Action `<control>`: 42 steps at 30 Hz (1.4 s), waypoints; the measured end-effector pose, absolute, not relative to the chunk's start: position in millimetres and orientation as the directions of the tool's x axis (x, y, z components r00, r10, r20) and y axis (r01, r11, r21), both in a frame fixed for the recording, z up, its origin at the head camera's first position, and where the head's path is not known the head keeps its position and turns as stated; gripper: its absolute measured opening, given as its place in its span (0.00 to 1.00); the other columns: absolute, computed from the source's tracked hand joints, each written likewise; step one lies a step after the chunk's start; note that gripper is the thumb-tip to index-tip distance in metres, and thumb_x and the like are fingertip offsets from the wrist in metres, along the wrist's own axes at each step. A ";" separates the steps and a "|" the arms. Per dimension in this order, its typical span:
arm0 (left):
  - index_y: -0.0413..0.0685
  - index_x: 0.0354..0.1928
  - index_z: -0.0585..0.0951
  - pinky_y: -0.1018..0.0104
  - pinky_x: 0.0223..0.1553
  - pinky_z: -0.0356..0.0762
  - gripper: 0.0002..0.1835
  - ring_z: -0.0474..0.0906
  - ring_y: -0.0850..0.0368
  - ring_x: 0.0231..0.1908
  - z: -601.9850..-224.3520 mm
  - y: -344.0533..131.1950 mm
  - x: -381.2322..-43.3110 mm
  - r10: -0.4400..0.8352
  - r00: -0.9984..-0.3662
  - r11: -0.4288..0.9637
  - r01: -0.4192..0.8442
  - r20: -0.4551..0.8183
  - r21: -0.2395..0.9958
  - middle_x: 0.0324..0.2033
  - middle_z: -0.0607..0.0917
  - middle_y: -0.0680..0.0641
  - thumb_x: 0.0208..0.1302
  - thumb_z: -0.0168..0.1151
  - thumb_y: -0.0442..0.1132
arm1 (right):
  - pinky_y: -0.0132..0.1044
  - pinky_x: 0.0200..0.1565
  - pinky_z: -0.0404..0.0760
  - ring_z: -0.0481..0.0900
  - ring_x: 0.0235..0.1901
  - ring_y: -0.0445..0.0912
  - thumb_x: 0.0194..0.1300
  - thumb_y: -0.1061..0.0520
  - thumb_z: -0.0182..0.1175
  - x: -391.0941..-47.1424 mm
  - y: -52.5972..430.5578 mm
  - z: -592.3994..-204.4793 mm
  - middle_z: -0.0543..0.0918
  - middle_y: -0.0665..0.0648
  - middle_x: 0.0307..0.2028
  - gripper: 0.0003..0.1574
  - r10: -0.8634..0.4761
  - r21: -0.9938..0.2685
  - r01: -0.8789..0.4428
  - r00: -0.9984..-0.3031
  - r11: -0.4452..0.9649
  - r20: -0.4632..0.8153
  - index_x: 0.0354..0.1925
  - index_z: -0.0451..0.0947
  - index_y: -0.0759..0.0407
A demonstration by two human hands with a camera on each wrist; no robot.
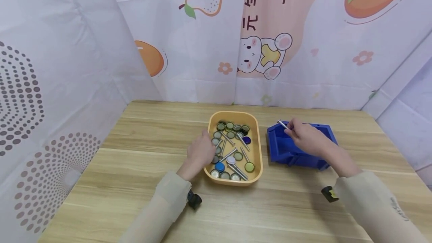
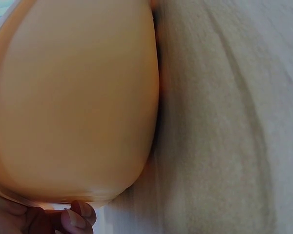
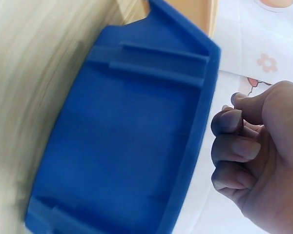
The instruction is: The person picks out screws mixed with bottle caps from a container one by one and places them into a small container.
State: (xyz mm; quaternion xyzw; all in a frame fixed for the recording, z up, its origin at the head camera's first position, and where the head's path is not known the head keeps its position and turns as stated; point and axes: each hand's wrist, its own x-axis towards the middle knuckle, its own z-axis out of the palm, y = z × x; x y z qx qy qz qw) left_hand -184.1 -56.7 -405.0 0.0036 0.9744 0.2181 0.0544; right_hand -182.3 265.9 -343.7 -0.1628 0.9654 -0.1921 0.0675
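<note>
My right hand (image 1: 308,137) pinches a silver bolt (image 1: 283,124) between thumb and fingertips, above a blue plastic bin (image 1: 275,151). The bolt's head points up and to the left. In the right wrist view the fingers are curled beside the wall of the bin (image 3: 122,141); the bolt is hidden there. My left hand (image 1: 200,149) grips the left rim of a yellow tray (image 1: 233,183). Its curled fingertips (image 2: 77,218) show at the tray's wall in the left wrist view. Inside the tray lie several bolts (image 1: 237,171) mixed with several bottle caps (image 1: 238,156).
Tray and bin stand side by side on a wood-grain table (image 1: 162,134), a narrow gap between them. A printed curtain (image 1: 199,55) hangs along the table's far edge. Dark wrist devices (image 1: 194,200) sit under both sleeves.
</note>
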 end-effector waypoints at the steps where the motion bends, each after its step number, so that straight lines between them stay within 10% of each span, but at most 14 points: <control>1: 0.39 0.49 0.71 0.62 0.20 0.68 0.14 0.73 0.51 0.22 -405.3 -56.8 -183.9 0.030 -0.994 0.904 -0.019 -0.106 0.427 0.25 0.76 0.45 0.67 0.52 0.41 | 0.33 0.22 0.62 0.64 0.19 0.43 0.78 0.56 0.43 -181.8 267.0 -345.1 0.69 0.52 0.22 0.13 -0.340 -0.392 -0.285 -0.937 0.875 -0.077 0.47 0.64 0.66; 42: 0.39 0.48 0.71 0.62 0.19 0.68 0.14 0.73 0.52 0.21 -405.2 -57.3 -183.8 0.034 -0.994 0.895 -0.016 -0.104 0.445 0.25 0.76 0.45 0.67 0.53 0.40 | 0.45 0.37 0.80 0.80 0.30 0.44 0.73 0.48 0.52 -205.0 224.8 -327.3 0.85 0.57 0.34 0.20 -0.410 -0.265 -0.387 -0.912 0.883 -0.033 0.50 0.75 0.63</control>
